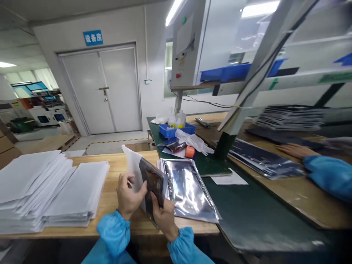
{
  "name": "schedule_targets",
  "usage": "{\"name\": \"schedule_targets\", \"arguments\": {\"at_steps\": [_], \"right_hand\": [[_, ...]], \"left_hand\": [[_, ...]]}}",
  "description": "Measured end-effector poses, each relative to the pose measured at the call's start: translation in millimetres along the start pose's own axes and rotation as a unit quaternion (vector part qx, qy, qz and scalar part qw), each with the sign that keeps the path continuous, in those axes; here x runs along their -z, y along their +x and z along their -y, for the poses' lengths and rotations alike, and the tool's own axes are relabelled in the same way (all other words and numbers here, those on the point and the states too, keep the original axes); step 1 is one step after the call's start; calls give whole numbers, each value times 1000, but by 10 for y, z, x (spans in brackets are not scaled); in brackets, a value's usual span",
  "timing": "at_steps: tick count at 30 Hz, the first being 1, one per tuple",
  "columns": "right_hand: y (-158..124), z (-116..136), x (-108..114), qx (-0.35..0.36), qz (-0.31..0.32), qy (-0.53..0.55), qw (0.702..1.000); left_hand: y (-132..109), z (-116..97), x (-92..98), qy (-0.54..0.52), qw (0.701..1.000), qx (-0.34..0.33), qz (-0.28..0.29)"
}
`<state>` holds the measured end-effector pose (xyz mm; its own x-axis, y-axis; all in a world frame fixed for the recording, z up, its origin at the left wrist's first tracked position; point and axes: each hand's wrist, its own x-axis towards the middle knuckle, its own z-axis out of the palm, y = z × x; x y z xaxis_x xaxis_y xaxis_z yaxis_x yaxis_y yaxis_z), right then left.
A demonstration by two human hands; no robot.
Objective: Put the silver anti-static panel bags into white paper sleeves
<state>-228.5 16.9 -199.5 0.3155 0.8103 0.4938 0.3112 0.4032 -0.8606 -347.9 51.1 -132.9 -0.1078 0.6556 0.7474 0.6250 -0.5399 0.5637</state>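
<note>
Dark panel (154,178): gripped in both hands above the wooden surface (110,191), a white sheet (132,159) standing up along its left side. From my remote post I read its long axis as steep and leaning, lower end toward the near edge; can't tell whether that end touches wood. Left hand (128,194) sits left of the panel, fingers pinching the sheet. Right hand (164,215) is the nearer to the lower end, thumb across the dark face, fingers clasping the panel's right side. Silver sheet (189,187) lies just to the right. Containers: blue tray (165,133) farther off, bottles (180,118) inside; blue bin (225,74) higher up, contents hidden from me.
</note>
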Motion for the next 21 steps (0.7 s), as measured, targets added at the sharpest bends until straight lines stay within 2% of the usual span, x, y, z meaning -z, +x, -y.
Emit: {"name": "schedule_targets", "arguments": {"at_steps": [3, 7, 17, 21], "right_hand": [[18, 41, -12, 23, 25, -21, 999], [19, 86, 6, 34, 47, -35, 998], [-71, 65, 27, 66, 69, -23, 995], [-154, 26, 63, 66, 77, -31, 994]], "left_hand": [[320, -97, -48, 30, 999, 12, -42], [537, -118, -68, 71, 997, -36, -23], [582, -191, 49, 122, 981, -151, -21], [596, -207, 96, 107, 981, -160, -20]]}}
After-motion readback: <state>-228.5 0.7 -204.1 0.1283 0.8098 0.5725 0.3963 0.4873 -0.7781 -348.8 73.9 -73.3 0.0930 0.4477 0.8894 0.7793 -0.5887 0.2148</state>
